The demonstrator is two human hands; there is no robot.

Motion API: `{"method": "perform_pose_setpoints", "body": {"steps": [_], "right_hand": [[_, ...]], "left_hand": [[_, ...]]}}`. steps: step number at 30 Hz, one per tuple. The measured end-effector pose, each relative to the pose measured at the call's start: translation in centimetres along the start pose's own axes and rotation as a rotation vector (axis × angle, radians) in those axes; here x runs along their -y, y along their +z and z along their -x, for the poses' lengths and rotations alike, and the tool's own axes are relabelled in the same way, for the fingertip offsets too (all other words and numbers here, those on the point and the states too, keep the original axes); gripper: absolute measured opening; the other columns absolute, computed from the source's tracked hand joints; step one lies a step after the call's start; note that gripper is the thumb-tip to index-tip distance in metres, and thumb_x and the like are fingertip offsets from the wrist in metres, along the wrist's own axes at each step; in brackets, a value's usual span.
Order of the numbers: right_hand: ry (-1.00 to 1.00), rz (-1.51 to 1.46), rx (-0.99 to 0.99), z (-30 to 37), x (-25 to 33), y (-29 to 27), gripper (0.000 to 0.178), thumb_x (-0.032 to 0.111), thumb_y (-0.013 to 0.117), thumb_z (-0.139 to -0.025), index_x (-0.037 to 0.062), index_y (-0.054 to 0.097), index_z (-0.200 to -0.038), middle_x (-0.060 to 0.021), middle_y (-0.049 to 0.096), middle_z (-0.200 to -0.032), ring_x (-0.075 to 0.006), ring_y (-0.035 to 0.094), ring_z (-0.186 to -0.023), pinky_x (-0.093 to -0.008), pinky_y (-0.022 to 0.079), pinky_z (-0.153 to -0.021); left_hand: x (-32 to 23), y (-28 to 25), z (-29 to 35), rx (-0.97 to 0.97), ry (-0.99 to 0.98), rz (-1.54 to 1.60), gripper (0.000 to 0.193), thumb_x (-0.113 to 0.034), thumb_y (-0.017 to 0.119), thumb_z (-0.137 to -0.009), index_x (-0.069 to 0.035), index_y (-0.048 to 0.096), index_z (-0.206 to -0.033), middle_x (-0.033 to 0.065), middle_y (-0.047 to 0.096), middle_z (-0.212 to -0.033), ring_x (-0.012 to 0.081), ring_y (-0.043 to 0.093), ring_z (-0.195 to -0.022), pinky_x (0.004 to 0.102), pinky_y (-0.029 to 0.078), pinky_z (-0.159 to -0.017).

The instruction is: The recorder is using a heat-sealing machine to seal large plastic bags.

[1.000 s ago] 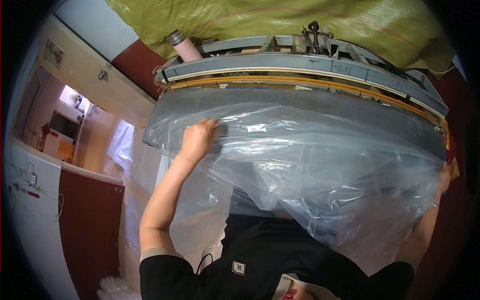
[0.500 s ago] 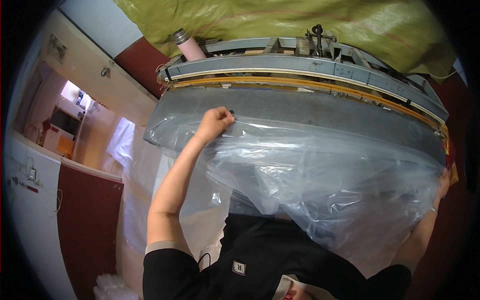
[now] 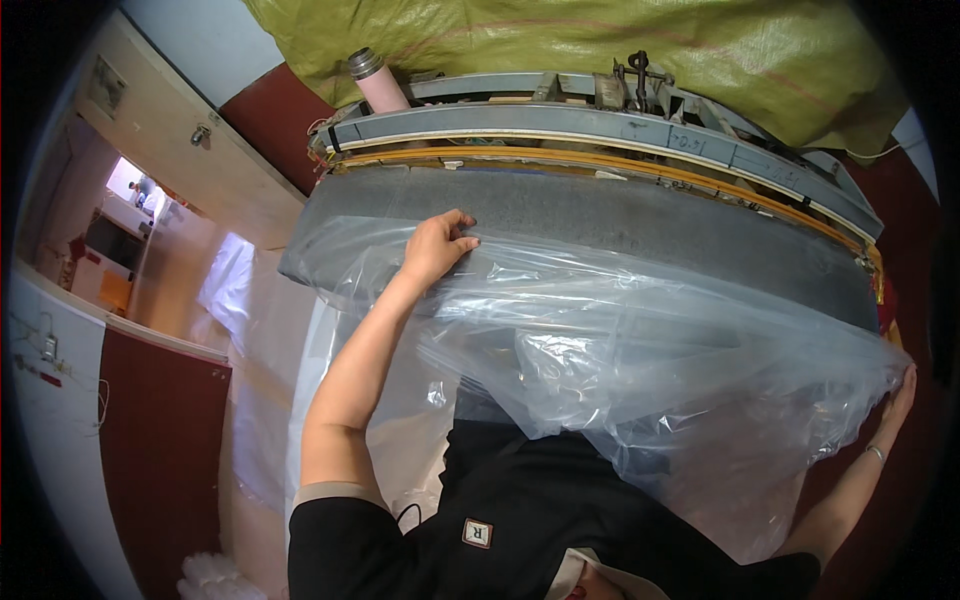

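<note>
A large clear plastic sheet (image 3: 570,350) drapes over the near part of a long grey padded surface (image 3: 560,215) and hangs down in folds towards my body. At the sheet's upper edge, left of centre, is my left hand (image 3: 438,248), its thumb and forefinger apart and the other fingers bent. It touches or hovers just over the film; which one I cannot tell. Far to the right, my right hand (image 3: 903,392) grips the sheet's right corner and draws it out past the end of the grey surface. Its fingertips are partly hidden by the bunched film.
Behind the grey surface runs a metal frame (image 3: 480,122) with orange strips along it. A pink flask (image 3: 382,90) stands at its left end, and a dark clamp (image 3: 640,82) sits on it. Yellow-green woven sheeting (image 3: 560,40) hangs behind. An open door (image 3: 185,140) is at left.
My right hand has moved outward to the right, stretching the sheet's corner past the surface's end. The left hand's pinched fingers have parted and shifted slightly right.
</note>
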State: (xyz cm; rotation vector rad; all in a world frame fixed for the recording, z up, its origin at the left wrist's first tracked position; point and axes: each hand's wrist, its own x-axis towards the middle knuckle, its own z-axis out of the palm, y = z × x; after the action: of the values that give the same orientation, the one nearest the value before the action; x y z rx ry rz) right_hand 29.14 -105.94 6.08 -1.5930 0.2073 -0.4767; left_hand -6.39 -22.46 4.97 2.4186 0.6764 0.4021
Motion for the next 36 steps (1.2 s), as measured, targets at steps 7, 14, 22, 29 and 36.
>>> {"method": "perform_pose_setpoints", "body": {"steps": [7, 14, 22, 29, 36], "right_hand": [[0.208, 0.17, 0.26, -9.1, -2.7, 4.4, 0.03, 0.027, 0.049, -0.084, 0.0013, 0.059, -0.096, -0.0078, 0.06, -0.087, -0.0181, 0.056, -0.078, -0.0297, 0.045, -0.069], [-0.41, 0.915, -0.283, 1.6, -0.6, 21.5, 0.03, 0.027, 0.042, -0.086, 0.0007, 0.054, -0.092, -0.0212, 0.059, -0.089, -0.0351, 0.056, -0.087, -0.0414, 0.044, -0.072], [-0.423, 0.344, 0.01, 2.4, -3.9, 29.7, 0.023, 0.023, 0.052, -0.085, 0.0007, 0.054, -0.085, -0.0108, 0.056, -0.067, -0.0187, 0.054, -0.061, -0.0306, 0.043, -0.059], [-0.412, 0.397, -0.146, 1.4, -4.2, 30.6, 0.025, 0.024, 0.059, -0.081, 0.0, 0.052, -0.08, -0.0064, 0.055, -0.065, -0.0147, 0.053, -0.062, -0.0276, 0.043, -0.063], [-0.199, 0.193, -0.199, 0.4, -3.6, 30.3, 0.017, 0.014, 0.052, -0.083, 0.0007, 0.046, -0.091, -0.0086, 0.057, -0.075, -0.0169, 0.055, -0.054, -0.0286, 0.045, -0.055]], "left_hand": [[-0.7, -2.6, -2.6, -0.372, 0.11, 0.258, 0.01, -0.013, 0.061, -0.074, -0.003, 0.058, -0.074, 0.0062, 0.057, -0.073, 0.0166, 0.052, -0.064, 0.0274, 0.042, -0.06], [2.8, -3.6, -7.0, -0.582, 0.027, 0.443, 0.011, -0.011, 0.048, -0.083, -0.003, 0.049, -0.076, -0.0004, 0.044, -0.066, 0.0069, 0.038, -0.058, 0.0217, 0.035, -0.054], [13.0, -1.2, -13.3, -0.604, 0.065, 0.615, 0.012, -0.012, 0.053, -0.084, -0.006, 0.051, -0.074, -0.0052, 0.044, -0.063, 0.0026, 0.035, -0.055, 0.0168, 0.029, -0.049], [13.2, -0.7, -16.4, -0.6, 0.043, 0.493, 0.017, -0.017, 0.058, -0.083, -0.006, 0.05, -0.072, -0.0059, 0.043, -0.062, 0.0035, 0.034, -0.054, 0.0175, 0.029, -0.05], [13.8, -1.8, -15.9, -0.686, -0.063, 0.68, 0.007, -0.011, 0.049, -0.082, -0.009, 0.043, -0.08, -0.0039, 0.043, -0.063, 0.0041, 0.034, -0.051, 0.0196, 0.03, -0.044]]}}
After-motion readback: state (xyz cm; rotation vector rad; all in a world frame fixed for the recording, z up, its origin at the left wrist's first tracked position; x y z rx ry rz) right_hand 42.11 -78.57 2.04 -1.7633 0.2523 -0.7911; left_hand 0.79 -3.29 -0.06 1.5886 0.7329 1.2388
